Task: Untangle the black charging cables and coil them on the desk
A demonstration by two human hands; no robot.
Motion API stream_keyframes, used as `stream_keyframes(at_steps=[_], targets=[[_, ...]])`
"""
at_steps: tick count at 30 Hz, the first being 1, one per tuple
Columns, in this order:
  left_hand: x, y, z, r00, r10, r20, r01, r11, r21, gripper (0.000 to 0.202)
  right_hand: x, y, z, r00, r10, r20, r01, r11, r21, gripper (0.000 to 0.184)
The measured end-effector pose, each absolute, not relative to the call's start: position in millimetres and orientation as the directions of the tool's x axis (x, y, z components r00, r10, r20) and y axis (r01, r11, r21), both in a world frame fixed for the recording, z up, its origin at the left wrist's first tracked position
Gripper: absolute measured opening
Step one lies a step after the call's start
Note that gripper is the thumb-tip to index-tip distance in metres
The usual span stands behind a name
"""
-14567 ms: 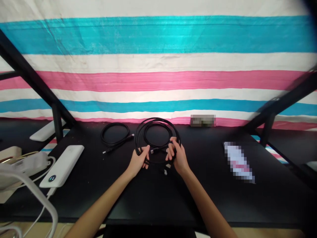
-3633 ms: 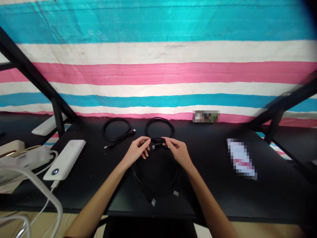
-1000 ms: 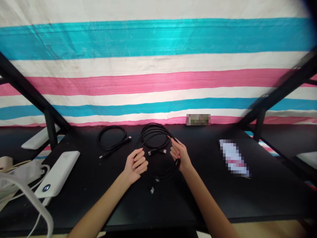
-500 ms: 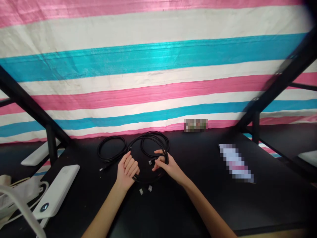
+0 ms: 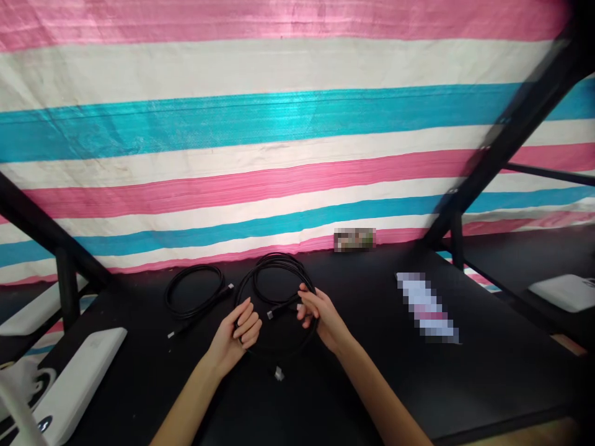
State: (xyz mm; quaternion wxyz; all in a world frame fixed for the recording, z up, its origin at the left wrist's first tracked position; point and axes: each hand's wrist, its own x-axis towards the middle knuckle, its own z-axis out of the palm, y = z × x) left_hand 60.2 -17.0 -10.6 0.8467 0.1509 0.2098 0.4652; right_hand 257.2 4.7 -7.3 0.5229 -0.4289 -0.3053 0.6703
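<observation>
Between both hands is a coiled black cable (image 5: 239,288), held as a loop above the black table. My left hand (image 5: 236,337) has its fingers curled round the loop's left side. At the right side, my right hand (image 5: 323,316) pinches the loop, with a light metal plug (image 5: 299,307) by its fingers. A silver plug (image 5: 278,373) shows below the loop; which cable it belongs to I cannot tell. Behind the held loop lies another black cable coil (image 5: 279,255), partly covered, with a plug (image 5: 270,314) near it. A third coiled cable (image 5: 195,268) rests to the left, both plugs showing.
A white power bank-like slab (image 5: 86,378) lies at left, beside white cords (image 5: 12,396). A blurred flat packet (image 5: 427,310) is on the right of the table (image 5: 372,297). Black slanted frame bars (image 5: 493,155) stand at both sides, before a striped sheet (image 5: 279,124).
The view has shifted slightly right. My right hand has moved up a little along the loop, its fingers drawn closer together. The two plugs below the loop now appear together.
</observation>
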Motion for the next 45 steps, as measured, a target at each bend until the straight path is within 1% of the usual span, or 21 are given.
stream_keyframes(at_steps=[2,5,7,9,11,12,16,19,21,24,26,28,31,34,37,41,43,45], targets=[[60.7,-17.3,-9.0,0.451,0.863,-0.23,-0.657,0.495,0.569,0.042,262.6,4.5,0.2,-0.099,0.95,-0.296,-0.536,-0.302,-0.788,0.037],[62.3,-18.4,-9.3,0.382,0.897,-0.224,-0.504,0.405,0.763,0.043,268.5,4.6,6.0,-0.191,0.933,-0.303,-0.633,-0.354,-0.689,0.031],[64.0,-19.2,-11.0,0.319,0.923,-0.217,-0.337,0.324,0.884,0.044,270.6,5.3,5.7,-0.227,0.936,-0.27,-0.666,-0.351,-0.658,0.026],[65.5,-19.4,-12.7,0.253,0.949,-0.19,-0.152,0.232,0.961,0.044,272.4,6.2,3.5,-0.234,0.945,-0.23,-0.688,-0.328,-0.647,0.021],[66.6,-19.2,-14.1,0.216,0.966,-0.14,-0.005,0.145,0.989,0.043,275.1,7.2,1.6,-0.224,0.954,-0.198,-0.705,-0.299,-0.643,0.017],[67.0,-19.1,-14.7,0.217,0.969,-0.117,0.041,0.111,0.993,0.042,276.6,7.5,1.1,-0.213,0.959,-0.185,-0.714,-0.282,-0.641,0.016],[68.3,-20.5,-17.8,0.283,0.955,-0.091,0.136,0.054,0.989,0.041,281.5,6.7,2.7,-0.175,0.973,-0.147,-0.723,-0.229,-0.652,0.013],[69.7,-22.8,-21.5,0.272,0.958,-0.086,0.205,0.03,0.978,0.038,281.2,5.1,5.7,-0.173,0.973,-0.151,-0.73,-0.229,-0.644,0.014],[71.1,-23.8,-25.2,0.282,0.95,-0.133,0.19,0.081,0.978,0.036,280.4,4.7,7.2,-0.183,0.97,-0.157,-0.744,-0.241,-0.623,0.014],[73.4,-23.6,-31.5,0.346,0.911,-0.225,0.088,0.208,0.974,0.037,280.0,5.9,8.2,-0.184,0.971,-0.153,-0.74,-0.24,-0.629,0.013],[74.5,-23.0,-33.8,0.353,0.909,-0.223,-0.012,0.243,0.97,0.035,280.0,7.2,8.1,-0.166,0.975,-0.15,-0.717,-0.224,-0.661,0.012],[75.1,-22.5,-33.1,0.319,0.925,-0.205,-0.103,0.249,0.963,0.033,279.0,7.8,7.7,-0.154,0.975,-0.158,-0.695,-0.221,-0.684,0.014],[75.1,-22.2,-27.6,0.217,0.955,-0.201,-0.195,0.244,0.95,0.034,274.2,7.1,6.1,-0.128,0.976,-0.176,-0.658,-0.216,-0.721,0.02],[75.2,-22.6,-22.3,0.093,0.971,-0.221,-0.279,0.238,0.93,0.037,267.2,5.9,2.2,-0.074,0.983,-0.169,-0.563,-0.181,-0.806,0.028],[76.1,-23.4,-19.7,0.028,0.974,-0.225,-0.329,0.222,0.918,0.04,261.8,5.2,-3.0,-0.046,0.986,-0.162,-0.47,-0.165,-0.867,0.037],[77.8,-23.1,-19.0,-0.011,0.969,-0.248,-0.368,0.226,0.902,0.042,259.5,4.4,-7.1,-0.105,0.981,-0.166,-0.389,-0.194,-0.9,0.046],[78.2,-21.9,-20.2,-0.047,0.967,-0.249,-0.391,0.212,0.896,0.042,259.4,3.5,-7.8,-0.16,0.974,-0.158,-0.335,-0.204,-0.92,0.045],[77.9,-20.1,-22.5,-0.076,0.972,-0.223,-0.398,0.175,0.901,0.041,258.8,2.1,-8.6,-0.226,0.962,-0.156,-0.285,-0.218,-0.933,0.043]])
